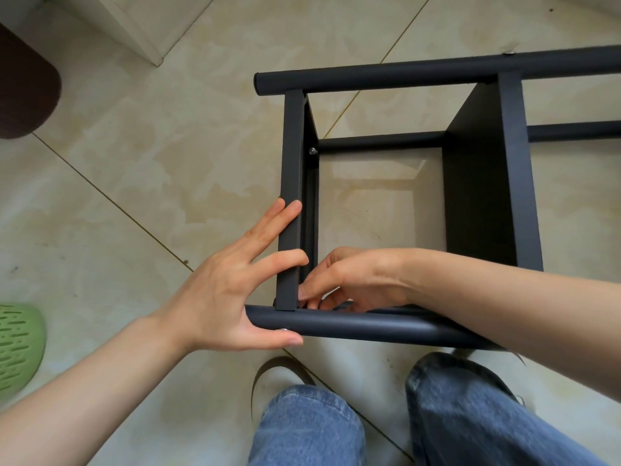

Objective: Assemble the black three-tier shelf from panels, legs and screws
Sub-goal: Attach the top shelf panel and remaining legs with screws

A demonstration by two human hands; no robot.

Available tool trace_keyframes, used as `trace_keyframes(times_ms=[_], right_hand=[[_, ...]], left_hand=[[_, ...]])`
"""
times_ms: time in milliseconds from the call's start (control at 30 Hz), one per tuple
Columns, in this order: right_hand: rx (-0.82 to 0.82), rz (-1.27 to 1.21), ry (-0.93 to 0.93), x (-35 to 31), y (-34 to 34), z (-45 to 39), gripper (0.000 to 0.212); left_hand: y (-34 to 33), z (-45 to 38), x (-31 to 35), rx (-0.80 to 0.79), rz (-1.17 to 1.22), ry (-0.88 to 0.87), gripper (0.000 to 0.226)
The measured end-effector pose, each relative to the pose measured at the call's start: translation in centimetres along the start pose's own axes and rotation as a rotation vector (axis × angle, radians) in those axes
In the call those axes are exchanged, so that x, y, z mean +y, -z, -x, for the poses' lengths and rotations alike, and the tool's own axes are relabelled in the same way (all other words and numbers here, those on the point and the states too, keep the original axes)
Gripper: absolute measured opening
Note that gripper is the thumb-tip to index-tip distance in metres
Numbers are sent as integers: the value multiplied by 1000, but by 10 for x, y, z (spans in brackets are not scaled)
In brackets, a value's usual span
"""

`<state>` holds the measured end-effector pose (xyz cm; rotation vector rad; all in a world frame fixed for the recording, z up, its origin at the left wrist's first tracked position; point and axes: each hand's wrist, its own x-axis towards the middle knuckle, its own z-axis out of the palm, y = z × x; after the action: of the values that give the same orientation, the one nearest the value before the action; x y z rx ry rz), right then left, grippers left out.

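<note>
The black shelf lies on its side on the tiled floor. Its near leg [369, 326] is a round tube running left to right. The end panel [291, 183] stands on edge and meets that leg at the near left corner. My left hand [232, 290] presses flat against the panel's outer edge with straight fingers, thumb under the leg beside a silver screw head [284, 329]. My right hand [342, 280] reaches inside that corner, fingertips curled and pinching something small that I cannot make out. A second panel [484, 183] stands further right. The far leg [403, 75] runs across the top.
A silver screw [313, 151] shows at the panel's inner far corner. My jeans-clad legs [309, 428] and shoes are just below the near leg. A green slotted slipper [16, 348] lies at the left edge, a dark mat [23, 85] upper left, white furniture [134, 25] beyond.
</note>
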<state>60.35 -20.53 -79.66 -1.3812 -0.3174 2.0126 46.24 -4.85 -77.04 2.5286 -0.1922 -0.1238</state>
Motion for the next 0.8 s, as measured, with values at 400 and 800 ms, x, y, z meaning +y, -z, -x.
trace_keyframes(times_ms=[400,800], right_hand=[[-42,1,-7,0,5,1,24],[-40,-17,4,1,1,-4,15]], left_hand=[[-1,1,-1,5,-3,-11,73],[-1,0,-1,2,-4,-10,72]])
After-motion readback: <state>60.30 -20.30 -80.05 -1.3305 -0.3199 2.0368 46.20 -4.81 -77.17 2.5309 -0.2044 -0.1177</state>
